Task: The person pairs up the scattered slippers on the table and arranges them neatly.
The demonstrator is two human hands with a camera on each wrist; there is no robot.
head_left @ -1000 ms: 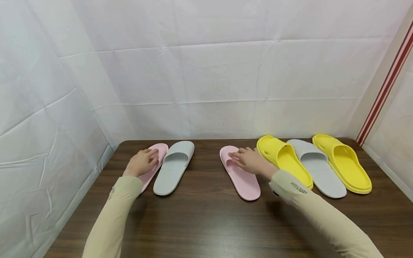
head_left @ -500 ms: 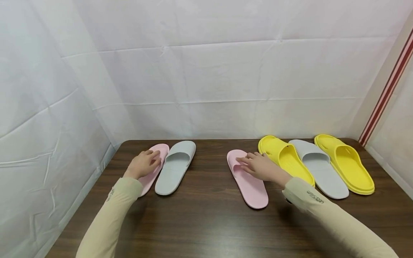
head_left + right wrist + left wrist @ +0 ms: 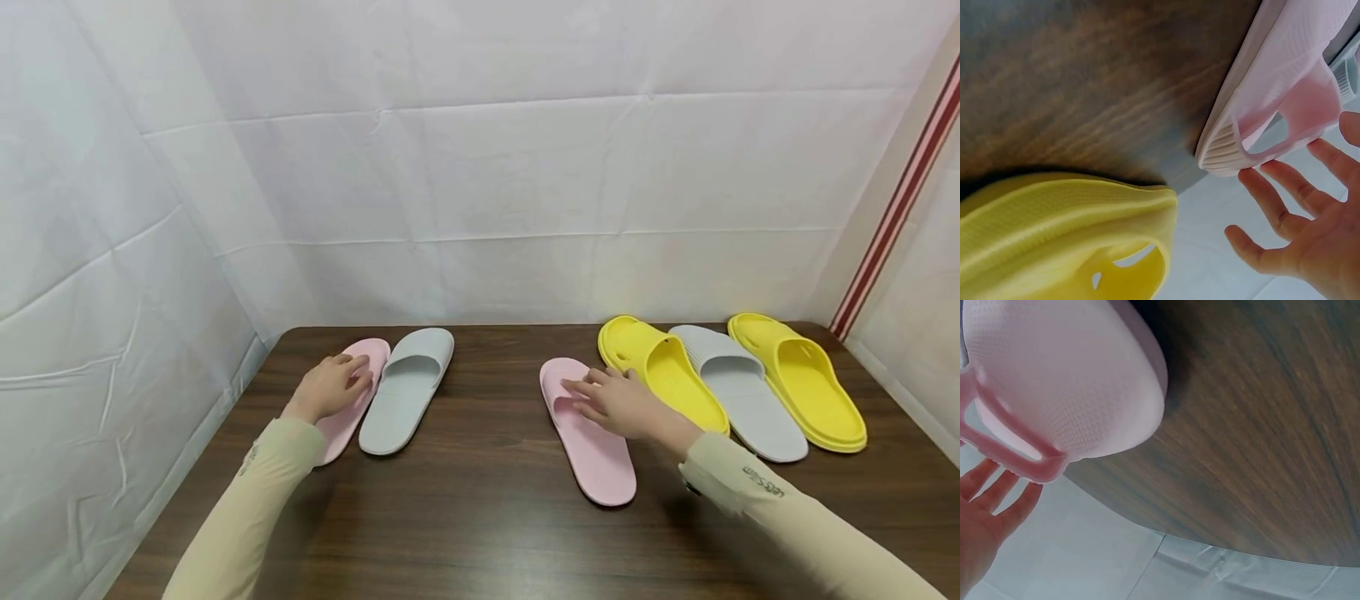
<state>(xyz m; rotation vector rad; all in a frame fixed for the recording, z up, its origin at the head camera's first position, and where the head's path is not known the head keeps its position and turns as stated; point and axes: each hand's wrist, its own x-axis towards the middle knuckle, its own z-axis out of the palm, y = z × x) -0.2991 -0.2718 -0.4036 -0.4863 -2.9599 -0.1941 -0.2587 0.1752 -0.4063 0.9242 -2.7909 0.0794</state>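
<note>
Since the frame of a second ago, the right pink slipper (image 3: 596, 458) has shifted away from the back edge of the worktop (image 3: 450, 525) and somewhat toward the right edge; the left pink slipper (image 3: 339, 429) has come forward only slightly. The right hand (image 3: 622, 404) has travelled with its slipper: fingers spread, fingertips on the right strap (image 3: 1319, 100), thumb standing clear, nothing grasped. The left hand (image 3: 326, 389) is likewise ungripped, its fingers extended and their tips against the left strap (image 3: 1007, 457) in the left wrist view. In judgement, fingertip contact alone is sliding the slippers, the right one by far the more, and it now sits further forward than any neighbour; the pink two lie well apart. The left pink slipper lies nearest the left edge, below the back left corner, with the left grey slipper (image 3: 397, 408) just beside it; whether those two touch cannot be told. Toward the back right corner, apparently unaltered, a close row runs rightward: the inner yellow slipper (image 3: 678, 379), near the right hand, then the right grey slipper (image 3: 750, 404) and the outer yellow slipper (image 3: 813, 383) nearest the right edge. White sheeting (image 3: 480, 167) stands behind the back edge.
</note>
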